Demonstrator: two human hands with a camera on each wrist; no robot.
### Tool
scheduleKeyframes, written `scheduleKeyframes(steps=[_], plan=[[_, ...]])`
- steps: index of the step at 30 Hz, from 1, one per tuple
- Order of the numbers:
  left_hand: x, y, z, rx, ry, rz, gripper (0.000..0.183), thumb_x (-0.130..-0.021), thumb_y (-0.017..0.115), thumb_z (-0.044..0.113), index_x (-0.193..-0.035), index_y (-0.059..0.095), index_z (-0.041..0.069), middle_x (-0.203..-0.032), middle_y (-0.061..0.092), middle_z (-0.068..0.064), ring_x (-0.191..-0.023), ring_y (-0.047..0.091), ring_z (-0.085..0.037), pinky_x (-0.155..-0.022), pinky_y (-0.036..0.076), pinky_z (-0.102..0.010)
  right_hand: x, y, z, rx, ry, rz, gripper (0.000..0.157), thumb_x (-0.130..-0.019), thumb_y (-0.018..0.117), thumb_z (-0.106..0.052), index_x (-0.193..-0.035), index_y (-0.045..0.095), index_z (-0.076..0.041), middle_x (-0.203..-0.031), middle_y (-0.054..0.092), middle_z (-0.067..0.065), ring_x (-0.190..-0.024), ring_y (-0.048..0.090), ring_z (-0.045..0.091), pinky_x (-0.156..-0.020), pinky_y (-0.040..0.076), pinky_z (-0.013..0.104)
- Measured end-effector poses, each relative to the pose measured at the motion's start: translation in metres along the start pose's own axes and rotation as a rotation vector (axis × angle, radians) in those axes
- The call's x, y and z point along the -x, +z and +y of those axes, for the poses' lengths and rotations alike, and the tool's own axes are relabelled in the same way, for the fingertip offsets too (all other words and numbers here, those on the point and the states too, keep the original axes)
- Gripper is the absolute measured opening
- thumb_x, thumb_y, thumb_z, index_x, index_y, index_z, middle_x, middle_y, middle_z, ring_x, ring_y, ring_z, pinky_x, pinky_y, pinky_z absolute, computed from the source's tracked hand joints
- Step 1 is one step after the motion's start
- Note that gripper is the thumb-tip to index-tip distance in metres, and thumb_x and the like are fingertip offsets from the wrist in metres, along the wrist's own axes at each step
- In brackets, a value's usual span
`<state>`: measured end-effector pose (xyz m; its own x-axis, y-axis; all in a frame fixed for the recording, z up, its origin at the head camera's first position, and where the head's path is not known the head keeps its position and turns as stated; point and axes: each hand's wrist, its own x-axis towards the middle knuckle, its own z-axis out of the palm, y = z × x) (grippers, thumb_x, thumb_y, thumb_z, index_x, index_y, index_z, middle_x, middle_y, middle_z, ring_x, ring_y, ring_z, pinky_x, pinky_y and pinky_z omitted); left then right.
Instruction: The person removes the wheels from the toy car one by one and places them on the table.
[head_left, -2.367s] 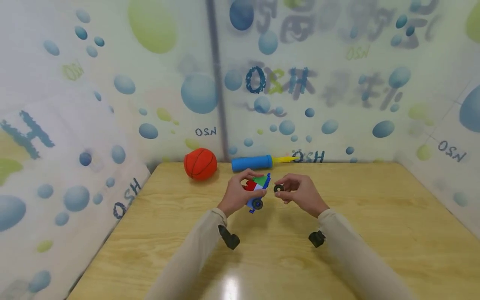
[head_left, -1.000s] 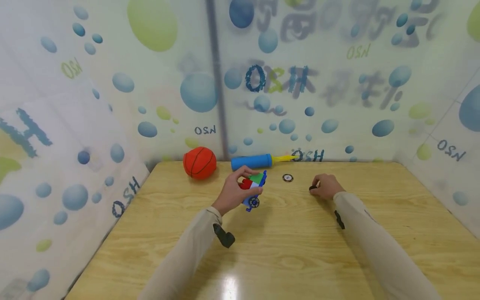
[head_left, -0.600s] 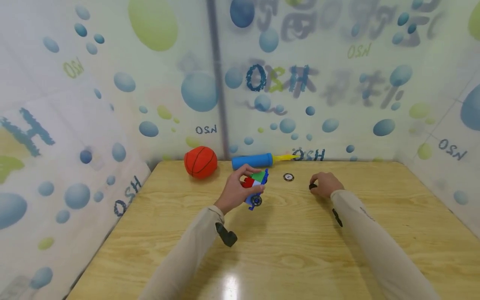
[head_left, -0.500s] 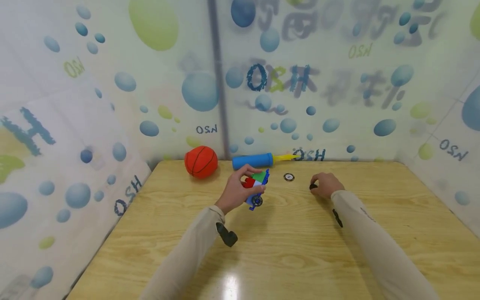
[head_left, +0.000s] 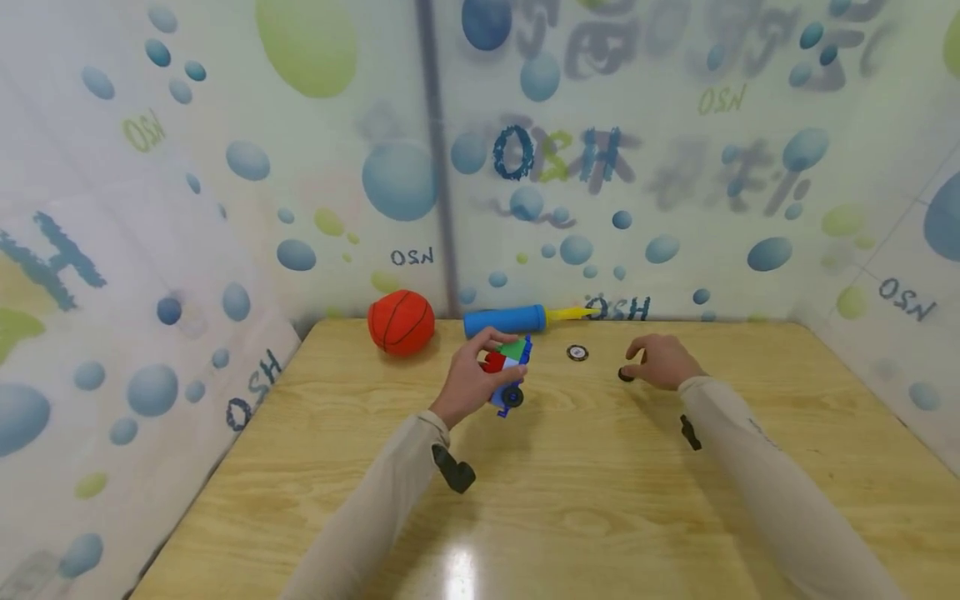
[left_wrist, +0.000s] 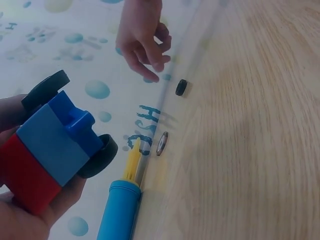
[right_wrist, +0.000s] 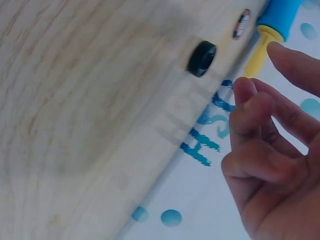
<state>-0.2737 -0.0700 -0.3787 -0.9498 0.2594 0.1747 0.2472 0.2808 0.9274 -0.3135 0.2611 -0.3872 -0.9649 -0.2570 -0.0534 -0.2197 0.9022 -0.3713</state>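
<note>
My left hand [head_left: 467,387] grips a small toy car [left_wrist: 52,145] above the table, thumb on the near side and fingers over the far side. The car has blue, red, green and whitish blocks, and two black wheels show on it in the left wrist view. Over the table's right half, my right hand [head_left: 667,363] has let its fingers spread, nothing between them. A loose black toy wheel [right_wrist: 202,59] stands on the table just off its fingertips. Left of that wheel lies a round poker chip [head_left: 577,353] with a dark patterned rim and pale centre.
At the table's back edge lies a blue hand pump [head_left: 504,322] with a yellow nozzle, behind my left hand. A red toy basketball [head_left: 401,323] sits left of it. Patterned walls enclose the wooden table [head_left: 570,508] at the back and sides.
My right hand carried the black wheel from beside the car rightward to the table, uncovering the chip. It has now let go and drawn slightly away. The left hand keeps holding the car.
</note>
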Motion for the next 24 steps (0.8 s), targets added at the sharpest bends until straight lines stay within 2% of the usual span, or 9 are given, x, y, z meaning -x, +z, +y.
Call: scheduleKeyframes(steps=[7, 15, 20, 24], plan=[[-0.002, 0.001, 0.0, 0.026, -0.005, 0.007, 0.039, -0.087, 0.079, 0.024, -0.122, 0.062, 0.026, -0.121, 0.055, -0.012, -0.077, 0.07, -0.021, -0.061, 0.06, -0.031, 0.008, -0.01, -0.019, -0.056, -0.058, 0.021, 0.034, -0.094, 0.068, -0.022, -0.117, 0.067, 0.003, -0.085, 0.071, 0.015, -0.067, 0.062, 0.017, -0.062, 0.052, 0.032], [-0.002, 0.003, 0.0, 0.067, 0.01, 0.024, 0.041, -0.087, 0.078, 0.019, -0.124, 0.06, 0.02, -0.116, 0.059, -0.015, -0.079, 0.074, -0.019, -0.066, 0.062, -0.033, 0.016, -0.011, -0.042, -0.183, -0.182, 0.002, 0.031, -0.095, 0.068, -0.019, -0.12, 0.067, -0.001, -0.085, 0.07, 0.017, -0.065, 0.065, 0.029, -0.061, 0.053, 0.03], [-0.001, 0.004, -0.001, 0.089, 0.006, 0.03, 0.041, -0.087, 0.079, 0.019, -0.124, 0.06, 0.02, -0.116, 0.056, -0.017, -0.079, 0.075, -0.02, -0.064, 0.062, -0.034, 0.018, -0.011, -0.057, -0.263, -0.246, -0.013, 0.026, -0.095, 0.069, -0.021, -0.117, 0.069, -0.007, -0.08, 0.069, 0.008, -0.06, 0.062, 0.02, -0.061, 0.053, 0.031], [-0.003, 0.004, -0.002, 0.073, 0.015, 0.033, 0.041, -0.088, 0.078, 0.021, -0.124, 0.06, 0.02, -0.118, 0.057, -0.017, -0.083, 0.072, -0.021, -0.066, 0.061, -0.031, 0.021, -0.015, -0.071, -0.333, -0.298, -0.009, 0.023, -0.095, 0.069, -0.022, -0.115, 0.071, -0.012, -0.084, 0.071, 0.003, -0.059, 0.061, 0.015, -0.063, 0.054, 0.032]])
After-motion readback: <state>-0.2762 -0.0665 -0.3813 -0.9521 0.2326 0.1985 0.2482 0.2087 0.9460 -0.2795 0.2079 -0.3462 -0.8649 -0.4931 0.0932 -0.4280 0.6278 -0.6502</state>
